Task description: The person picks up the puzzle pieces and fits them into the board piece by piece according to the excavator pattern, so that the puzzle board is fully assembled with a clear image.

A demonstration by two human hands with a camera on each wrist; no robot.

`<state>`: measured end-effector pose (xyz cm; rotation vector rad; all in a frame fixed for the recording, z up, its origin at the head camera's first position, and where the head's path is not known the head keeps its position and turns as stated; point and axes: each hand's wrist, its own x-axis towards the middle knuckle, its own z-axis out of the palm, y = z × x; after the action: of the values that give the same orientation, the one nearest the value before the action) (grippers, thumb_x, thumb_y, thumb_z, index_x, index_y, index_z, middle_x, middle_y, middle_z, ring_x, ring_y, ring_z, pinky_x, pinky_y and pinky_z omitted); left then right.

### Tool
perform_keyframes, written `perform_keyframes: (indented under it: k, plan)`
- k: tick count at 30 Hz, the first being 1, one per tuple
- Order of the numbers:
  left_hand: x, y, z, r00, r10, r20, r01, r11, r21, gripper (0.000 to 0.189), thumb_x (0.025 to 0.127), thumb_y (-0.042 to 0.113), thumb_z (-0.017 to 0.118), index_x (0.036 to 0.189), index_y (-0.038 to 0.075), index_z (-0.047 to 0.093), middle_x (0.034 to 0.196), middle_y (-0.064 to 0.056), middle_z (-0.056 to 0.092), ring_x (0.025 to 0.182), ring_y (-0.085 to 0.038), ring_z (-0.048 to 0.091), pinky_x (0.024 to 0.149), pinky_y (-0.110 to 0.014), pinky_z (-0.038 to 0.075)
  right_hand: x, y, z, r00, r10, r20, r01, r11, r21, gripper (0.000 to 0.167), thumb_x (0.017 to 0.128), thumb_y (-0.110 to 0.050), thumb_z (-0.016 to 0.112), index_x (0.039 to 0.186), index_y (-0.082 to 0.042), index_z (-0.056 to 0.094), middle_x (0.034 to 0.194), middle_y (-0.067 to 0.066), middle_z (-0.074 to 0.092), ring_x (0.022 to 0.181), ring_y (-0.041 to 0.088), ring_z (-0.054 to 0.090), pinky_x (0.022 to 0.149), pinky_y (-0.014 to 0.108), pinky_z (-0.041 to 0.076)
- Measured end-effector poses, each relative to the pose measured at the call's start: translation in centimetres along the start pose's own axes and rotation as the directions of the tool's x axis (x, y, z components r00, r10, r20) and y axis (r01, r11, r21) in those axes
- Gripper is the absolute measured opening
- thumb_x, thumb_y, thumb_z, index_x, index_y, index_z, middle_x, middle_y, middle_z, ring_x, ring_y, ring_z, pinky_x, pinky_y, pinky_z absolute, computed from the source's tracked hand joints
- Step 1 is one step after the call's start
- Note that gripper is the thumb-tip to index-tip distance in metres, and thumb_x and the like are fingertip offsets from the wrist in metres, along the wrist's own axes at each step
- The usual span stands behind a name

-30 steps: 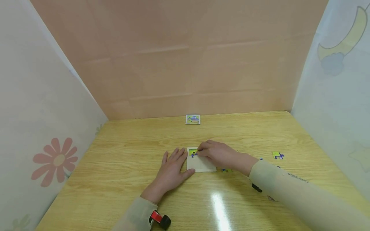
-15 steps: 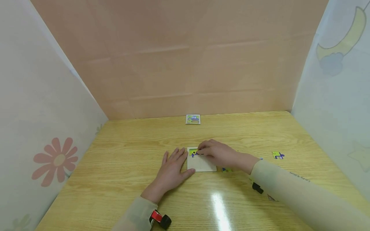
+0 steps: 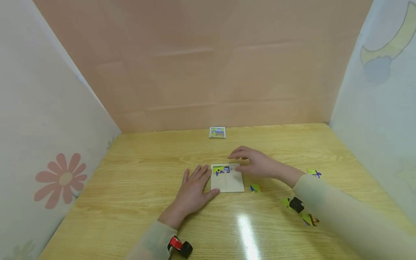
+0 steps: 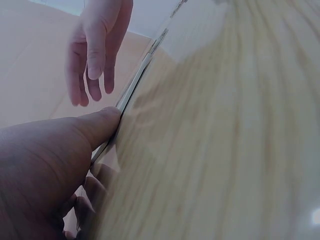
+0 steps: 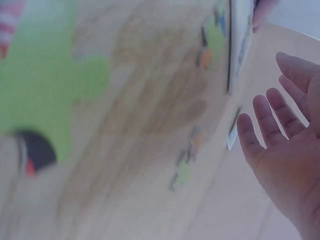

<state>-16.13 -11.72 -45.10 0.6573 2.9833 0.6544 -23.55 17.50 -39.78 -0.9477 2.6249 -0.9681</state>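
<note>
A pale square puzzle tray (image 3: 229, 184) lies on the table in the head view. Two jigsaw pieces sit along its far side: a green one with a yellow ring (image 3: 218, 170) at the far left corner and a purple-and-white one (image 3: 226, 169) beside it. Flat on the table, my left hand (image 3: 195, 189) has its fingertips at the tray's left edge and its thumb on the near edge. Over the tray's far right corner, my right hand (image 3: 258, 164) is raised with fingers spread apart, holding nothing. The right wrist view shows that palm (image 5: 290, 155) bare.
Loose jigsaw pieces lie to the right: a green-and-blue one (image 3: 255, 188) near the tray, another (image 3: 314, 173) farther right, and one (image 3: 310, 219) nearer the front. A picture card (image 3: 217, 132) lies at the table's back edge. Walls stand behind and at both sides.
My right hand has let go of the purple-and-white jigsaw piece, opened its fingers and lifted away to the right. That piece now shows in the tray. My left hand stays put.
</note>
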Motion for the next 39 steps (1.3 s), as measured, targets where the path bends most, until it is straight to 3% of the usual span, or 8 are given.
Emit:
perform_keyframes:
  k: [9, 21, 39]
  plan:
    - [-0.2, 0.1, -0.2, 1.000, -0.008, 0.001, 0.009, 1.000, -0.014, 0.081, 0.107, 0.055, 0.070, 0.167, 0.006, 0.049, 0.177, -0.014, 0.036, 0.166, -0.038, 0.024, 0.134, -0.066, 0.004, -1.6, 0.2, -2.3, 0.997, 0.015, -0.080, -0.019, 0.999, -0.048, 0.045, 0.105, -0.018, 0.079, 0.149, -0.011, 0.070, 0.147, 0.007, 0.063, 0.128, 0.036, 0.063, 0.106, 0.064, 0.053]
    - [-0.2, 0.1, -0.1, 1.000, -0.004, 0.003, 0.004, 1.000, -0.011, 0.081, 0.106, 0.055, 0.071, 0.167, 0.006, 0.049, 0.176, -0.013, 0.037, 0.166, -0.038, 0.026, 0.134, -0.066, 0.004, -4.8, 1.5, -5.2, 0.988, 0.064, -0.141, -0.078, 0.992, -0.098, 0.048, 0.104, -0.021, 0.081, 0.149, -0.009, 0.069, 0.145, 0.009, 0.065, 0.126, 0.036, 0.064, 0.102, 0.062, 0.056]
    - [-0.3, 0.0, -0.1, 1.000, -0.008, 0.001, 0.008, 1.000, -0.013, 0.081, 0.106, 0.054, 0.071, 0.167, 0.005, 0.048, 0.176, -0.014, 0.037, 0.166, -0.038, 0.025, 0.134, -0.065, 0.004, -8.8, 3.6, -7.8, 0.973, 0.128, -0.191, -0.161, 0.972, -0.170, 0.052, 0.103, -0.020, 0.082, 0.151, -0.005, 0.066, 0.142, 0.016, 0.066, 0.124, 0.035, 0.067, 0.101, 0.062, 0.056]
